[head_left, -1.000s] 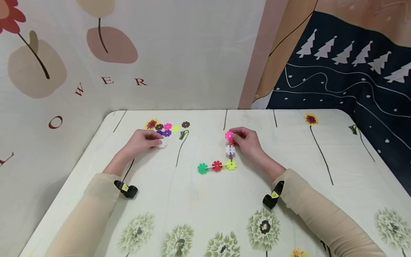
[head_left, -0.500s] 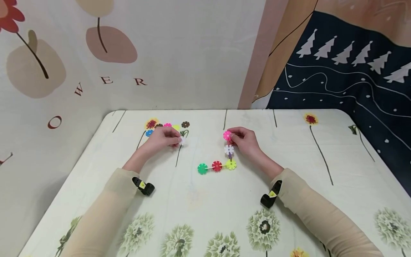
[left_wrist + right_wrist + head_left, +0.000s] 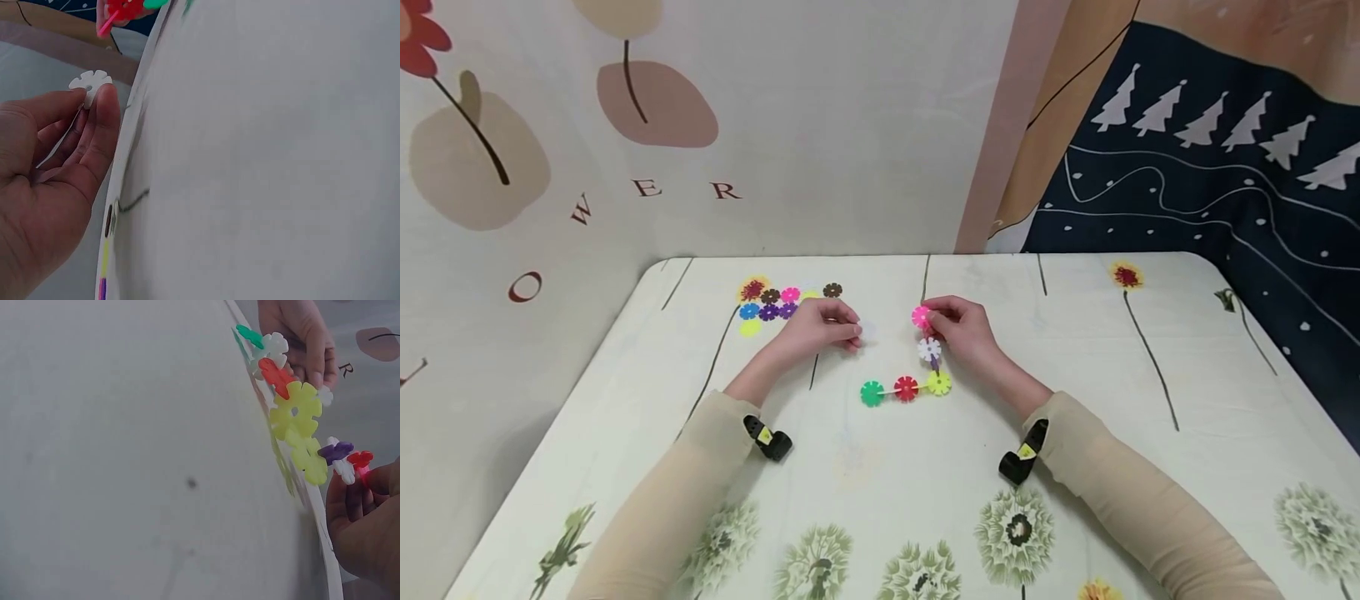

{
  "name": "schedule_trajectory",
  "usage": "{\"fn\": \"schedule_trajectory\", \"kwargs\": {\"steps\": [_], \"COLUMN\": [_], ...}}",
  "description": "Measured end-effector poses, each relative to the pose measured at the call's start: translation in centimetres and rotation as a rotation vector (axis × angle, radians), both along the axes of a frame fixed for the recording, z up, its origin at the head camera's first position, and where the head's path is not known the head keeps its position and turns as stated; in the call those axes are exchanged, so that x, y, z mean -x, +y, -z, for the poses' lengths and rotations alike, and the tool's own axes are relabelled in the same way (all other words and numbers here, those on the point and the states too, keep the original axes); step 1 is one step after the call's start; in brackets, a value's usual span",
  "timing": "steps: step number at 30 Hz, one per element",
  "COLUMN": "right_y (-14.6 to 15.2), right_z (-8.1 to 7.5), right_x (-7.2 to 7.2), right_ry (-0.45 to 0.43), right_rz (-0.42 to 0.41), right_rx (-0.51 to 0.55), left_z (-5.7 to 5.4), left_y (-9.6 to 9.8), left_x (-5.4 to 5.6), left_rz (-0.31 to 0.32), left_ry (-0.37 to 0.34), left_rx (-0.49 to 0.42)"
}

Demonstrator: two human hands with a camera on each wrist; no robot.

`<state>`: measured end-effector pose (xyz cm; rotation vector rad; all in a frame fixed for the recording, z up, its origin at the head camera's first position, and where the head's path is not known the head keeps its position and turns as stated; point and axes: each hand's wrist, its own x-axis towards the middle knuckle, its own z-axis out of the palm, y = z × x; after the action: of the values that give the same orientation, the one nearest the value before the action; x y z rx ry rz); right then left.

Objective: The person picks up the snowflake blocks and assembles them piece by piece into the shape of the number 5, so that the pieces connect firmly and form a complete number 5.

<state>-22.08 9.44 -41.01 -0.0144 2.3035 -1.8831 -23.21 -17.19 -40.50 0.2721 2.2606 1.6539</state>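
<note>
My left hand pinches a white notched plastic disc between thumb and fingers, above the table left of centre. Opposite it, my right hand pinches a pink snowflake disc at the end of an L-shaped chain of interlocked discs. Along that chain come a red disc, a white disc, a purple disc, and a yellow disc. From there it runs leftward through a red disc to a green disc. A gap separates the left hand's disc from the chain.
Loose discs lie at the back left, among them a blue disc, a yellow disc, purple discs and a dark brown disc. The flower-printed cloth covers the table. A patterned curtain wall rises behind.
My left hand has carried the white disc rightward from the loose discs toward the chain. My right hand has shifted slightly left with the pink disc, tilting the chain's upper part.
</note>
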Motion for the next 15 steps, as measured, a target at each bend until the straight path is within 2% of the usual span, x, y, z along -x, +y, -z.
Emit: {"fn": "schedule_trajectory", "kwargs": {"steps": [8,15], "right_y": [-0.2,-0.3], "right_z": [0.0,0.1], "right_x": [0.0,0.1], "right_ry": [-0.009,-0.001], "right_rz": [-0.007,-0.009], "right_rx": [0.005,-0.03], "left_z": [-0.5,-0.6], "left_y": [2.6,3.8], "left_x": [-0.3,-0.3], "left_rz": [0.009,0.0], "left_ry": [0.048,0.086], "left_rx": [0.002,0.006]}}
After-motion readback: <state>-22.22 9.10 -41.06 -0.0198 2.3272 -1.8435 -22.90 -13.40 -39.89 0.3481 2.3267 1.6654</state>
